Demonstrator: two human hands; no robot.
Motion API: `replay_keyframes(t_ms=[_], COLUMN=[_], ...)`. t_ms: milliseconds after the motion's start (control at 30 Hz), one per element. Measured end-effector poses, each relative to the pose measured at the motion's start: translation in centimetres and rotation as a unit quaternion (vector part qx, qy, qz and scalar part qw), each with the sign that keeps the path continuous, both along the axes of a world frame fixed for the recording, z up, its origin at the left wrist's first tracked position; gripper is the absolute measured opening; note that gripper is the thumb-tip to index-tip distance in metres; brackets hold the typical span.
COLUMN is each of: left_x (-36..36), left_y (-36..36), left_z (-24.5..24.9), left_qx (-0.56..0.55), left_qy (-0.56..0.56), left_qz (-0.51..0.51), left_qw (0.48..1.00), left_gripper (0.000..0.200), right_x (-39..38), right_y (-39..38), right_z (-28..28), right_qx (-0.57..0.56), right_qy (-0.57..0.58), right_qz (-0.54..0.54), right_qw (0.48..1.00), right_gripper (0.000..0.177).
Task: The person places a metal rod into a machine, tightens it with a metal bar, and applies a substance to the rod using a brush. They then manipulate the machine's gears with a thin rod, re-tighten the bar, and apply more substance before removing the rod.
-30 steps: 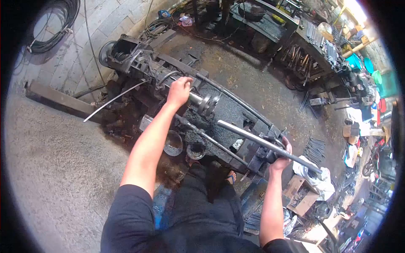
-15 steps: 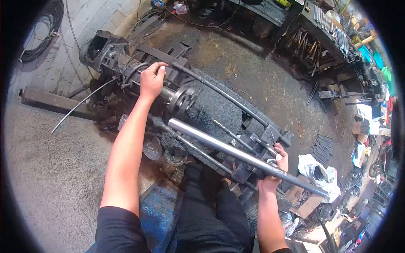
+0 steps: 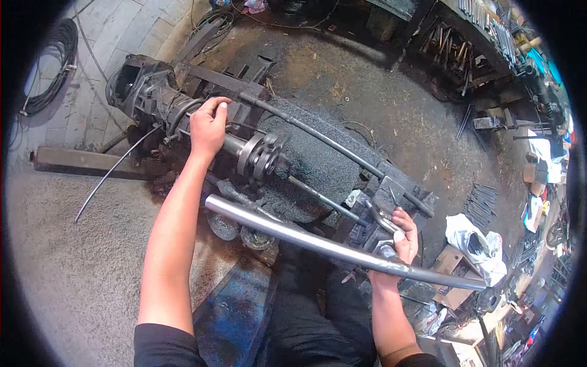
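Note:
My left hand is closed, fingers bent, over the shaft housing of a greasy machine. A dark hose runs up beside it; what the fingers hold is hidden. Just right of this hand is a round metal chuck. My right hand is curled round the end of a bent metal handle on the machine's carriage. A long shiny steel bar slants across the view nearer to me, passing over my right wrist. What supports the bar cannot be seen.
Two guide rails run along the machine over dark metal shavings. A cardboard box and white sack stand at right. Dark rods lie on the floor. A workbench holds more rods. A blue metal surface is below.
The steel bar's near-left end has shifted left and down in view, away from the chuck. Both hands keep about the same places on the machine; the view has shifted slightly.

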State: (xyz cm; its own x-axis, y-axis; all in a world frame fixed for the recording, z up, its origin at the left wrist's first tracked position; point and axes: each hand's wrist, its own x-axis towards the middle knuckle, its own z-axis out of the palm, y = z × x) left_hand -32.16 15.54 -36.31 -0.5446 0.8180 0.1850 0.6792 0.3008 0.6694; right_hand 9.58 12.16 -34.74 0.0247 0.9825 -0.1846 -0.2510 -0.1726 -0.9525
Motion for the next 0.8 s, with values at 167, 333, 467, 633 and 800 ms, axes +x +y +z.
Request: replay_keyframes(t_ms=[167,333,467,633,800], left_x=[-0.1,-0.1,0.0,-0.3,-0.1], left_y=[0.1,0.1,0.2,0.1,0.1], left_z=[-0.2,-0.1,0.0,-0.3,-0.1], left_qx=[0.007,0.010,0.017,0.024,0.019], left_qy=[0.001,-0.030,-0.010,-0.012,-0.036], left_qz=[-0.006,-0.002,-0.012,-0.020,-0.011], left_qw=[1.000,1.000,1.000,0.999,0.999], left_gripper=[0.019,0.019,0.019,0.020,0.021], right_x=[0.1,-0.2,-1.1,-2.4,-3.5], right_y=[0.0,0.1,-0.1,0.0,0.0], right_z=[0.0,0.3,0.3,0.2,-0.3], right_qx=[-0.021,-0.021,-0.027,-0.040,-0.021], right_qy=[-0.011,-0.004,0.027,0.044,0.041], right_qz=[0.000,-0.001,-0.020,0.001,0.006], right_qw=[1.000,1.000,0.999,0.998,0.999], right_gripper=[0.031,0.032,0.030,0.035,0.035])
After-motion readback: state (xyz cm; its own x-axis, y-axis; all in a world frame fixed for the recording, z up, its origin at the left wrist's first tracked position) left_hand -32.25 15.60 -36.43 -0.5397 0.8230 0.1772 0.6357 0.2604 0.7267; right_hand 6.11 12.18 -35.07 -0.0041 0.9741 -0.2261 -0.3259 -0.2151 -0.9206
